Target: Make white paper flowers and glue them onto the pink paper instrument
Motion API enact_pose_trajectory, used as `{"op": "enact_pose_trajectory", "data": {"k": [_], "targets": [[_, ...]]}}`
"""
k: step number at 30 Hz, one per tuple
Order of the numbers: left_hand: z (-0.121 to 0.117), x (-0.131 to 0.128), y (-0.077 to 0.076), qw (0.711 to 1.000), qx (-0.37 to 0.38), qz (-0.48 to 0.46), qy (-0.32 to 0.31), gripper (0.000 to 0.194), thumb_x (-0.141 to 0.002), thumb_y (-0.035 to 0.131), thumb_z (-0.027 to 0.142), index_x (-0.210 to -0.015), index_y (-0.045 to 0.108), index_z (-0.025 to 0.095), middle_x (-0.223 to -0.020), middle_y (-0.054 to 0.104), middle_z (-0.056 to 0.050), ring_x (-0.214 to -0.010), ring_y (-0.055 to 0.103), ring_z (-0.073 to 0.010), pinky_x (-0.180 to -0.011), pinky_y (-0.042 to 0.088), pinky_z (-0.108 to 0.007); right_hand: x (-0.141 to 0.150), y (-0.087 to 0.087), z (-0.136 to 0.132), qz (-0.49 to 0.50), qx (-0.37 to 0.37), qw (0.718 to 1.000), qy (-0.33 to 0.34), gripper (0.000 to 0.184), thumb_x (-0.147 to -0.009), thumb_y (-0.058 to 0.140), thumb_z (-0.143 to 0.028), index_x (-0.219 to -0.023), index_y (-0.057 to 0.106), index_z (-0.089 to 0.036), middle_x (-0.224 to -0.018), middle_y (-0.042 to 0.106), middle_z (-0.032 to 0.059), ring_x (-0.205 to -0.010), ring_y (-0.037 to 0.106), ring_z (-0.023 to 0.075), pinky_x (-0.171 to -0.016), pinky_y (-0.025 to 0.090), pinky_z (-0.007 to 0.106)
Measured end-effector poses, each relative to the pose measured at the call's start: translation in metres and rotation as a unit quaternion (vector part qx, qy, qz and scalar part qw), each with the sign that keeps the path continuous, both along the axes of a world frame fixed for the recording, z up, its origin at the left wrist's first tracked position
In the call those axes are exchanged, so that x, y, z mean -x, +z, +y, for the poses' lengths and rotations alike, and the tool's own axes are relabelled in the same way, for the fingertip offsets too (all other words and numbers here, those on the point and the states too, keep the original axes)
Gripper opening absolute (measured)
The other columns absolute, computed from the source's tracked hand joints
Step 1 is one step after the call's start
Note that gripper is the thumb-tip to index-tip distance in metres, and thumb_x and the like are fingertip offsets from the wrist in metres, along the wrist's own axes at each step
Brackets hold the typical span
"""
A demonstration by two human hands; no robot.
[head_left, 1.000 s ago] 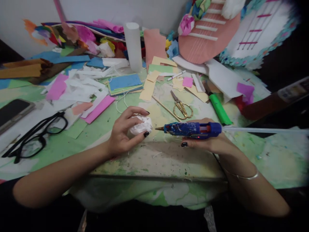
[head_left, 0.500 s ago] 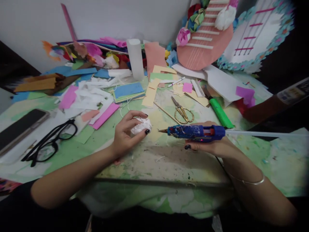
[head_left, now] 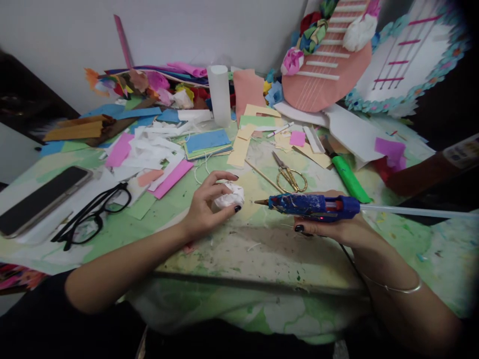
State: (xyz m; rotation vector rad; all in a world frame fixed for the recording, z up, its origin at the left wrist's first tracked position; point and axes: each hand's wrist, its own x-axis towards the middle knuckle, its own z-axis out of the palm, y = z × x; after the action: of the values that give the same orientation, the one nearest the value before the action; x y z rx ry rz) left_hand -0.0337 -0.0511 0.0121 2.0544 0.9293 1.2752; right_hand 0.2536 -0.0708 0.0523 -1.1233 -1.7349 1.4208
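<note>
Between the thumb and fingers of my left hand [head_left: 207,202] is a white crumpled paper flower [head_left: 231,194], held just above the board. My right hand [head_left: 337,227] is wrapped round a blue hot glue gun [head_left: 314,205]. Its metal nozzle points left toward the paper flower, a short gap away. A small red light glows on the gun's side, and a clear glue stick [head_left: 407,211] sticks out of its back. Behind the gun lie gold-handled scissors [head_left: 288,174] and a thin wooden stick [head_left: 264,175].
On the left are black eyeglasses [head_left: 93,219], a phone [head_left: 45,199] and paper scraps [head_left: 153,149]. A green-handled knife [head_left: 348,174] lies at the right. Against the wall stand a white paper tube [head_left: 220,97] and a pink paper guitar [head_left: 325,75]. The gun's cord [head_left: 350,262] hangs toward me.
The whole view has shifted, so everything appears slightly further right. Both hands keep the same hold, and the gap between nozzle and paper flower looks about the same.
</note>
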Motion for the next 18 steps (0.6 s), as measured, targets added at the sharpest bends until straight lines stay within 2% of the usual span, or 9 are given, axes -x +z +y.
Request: {"op": "enact_pose_trajectory", "data": {"k": [3, 7, 9, 14, 18], "targets": [[0.004, -0.001, -0.005, 0.998, -0.014, 0.061, 0.020, 0.013, -0.077, 0.073, 0.025, -0.078, 0.063, 0.018, -0.117, 0.060, -0.012, -0.111, 0.059, -0.0260, -0.094, 0.048, -0.044, 0.001, 0.003, 0.000, -0.013, -0.004, 1.000, -0.015, 0.028, -0.061, 0.085, -0.026, -0.084, 0.074, -0.016, -0.065, 0.071, 0.0021, -0.052, 0.061, 0.0136, -0.050, 0.053, 0.021], [0.007, -0.003, -0.011, 0.989, -0.041, 0.134, 0.038, 0.019, -0.073, 0.078, 0.031, -0.081, 0.067, 0.018, -0.120, 0.060, -0.013, -0.115, 0.054, -0.0279, -0.089, 0.050, -0.045, 0.000, 0.006, 0.000, -0.034, -0.037, 0.997, -0.052, 0.027, -0.061, 0.085, -0.037, -0.073, 0.071, -0.017, -0.064, 0.071, 0.0044, -0.055, 0.065, 0.0176, -0.053, 0.056, 0.026], [0.006, -0.004, -0.012, 0.989, -0.040, 0.136, 0.032, 0.018, -0.074, 0.077, 0.032, -0.079, 0.068, 0.017, -0.121, 0.060, -0.014, -0.117, 0.052, -0.0286, -0.087, 0.051, -0.044, 0.000, 0.006, 0.000, -0.038, -0.042, 0.996, -0.073, 0.029, -0.060, 0.086, -0.039, -0.072, 0.071, -0.018, -0.065, 0.073, 0.0053, -0.057, 0.067, 0.0194, -0.055, 0.058, 0.028], [0.004, -0.005, -0.010, 0.991, -0.018, 0.134, 0.022, 0.008, -0.079, 0.070, 0.025, -0.075, 0.070, 0.018, -0.120, 0.062, -0.013, -0.118, 0.052, -0.0285, -0.088, 0.051, -0.045, 0.001, 0.005, 0.001, -0.039, -0.026, 0.996, -0.074, 0.028, -0.057, 0.086, -0.038, -0.070, 0.070, -0.019, -0.059, 0.070, 0.0034, -0.050, 0.064, 0.0177, -0.046, 0.054, 0.026], [0.005, -0.004, -0.011, 0.992, -0.011, 0.128, 0.011, 0.009, -0.079, 0.070, 0.025, -0.073, 0.071, 0.018, -0.121, 0.064, -0.012, -0.120, 0.050, -0.0300, -0.090, 0.049, -0.048, 0.001, 0.004, 0.002, -0.026, -0.022, 0.996, -0.087, 0.030, -0.056, 0.087, -0.039, -0.072, 0.070, -0.021, -0.065, 0.073, 0.0036, -0.054, 0.066, 0.0185, -0.051, 0.058, 0.028]]}}
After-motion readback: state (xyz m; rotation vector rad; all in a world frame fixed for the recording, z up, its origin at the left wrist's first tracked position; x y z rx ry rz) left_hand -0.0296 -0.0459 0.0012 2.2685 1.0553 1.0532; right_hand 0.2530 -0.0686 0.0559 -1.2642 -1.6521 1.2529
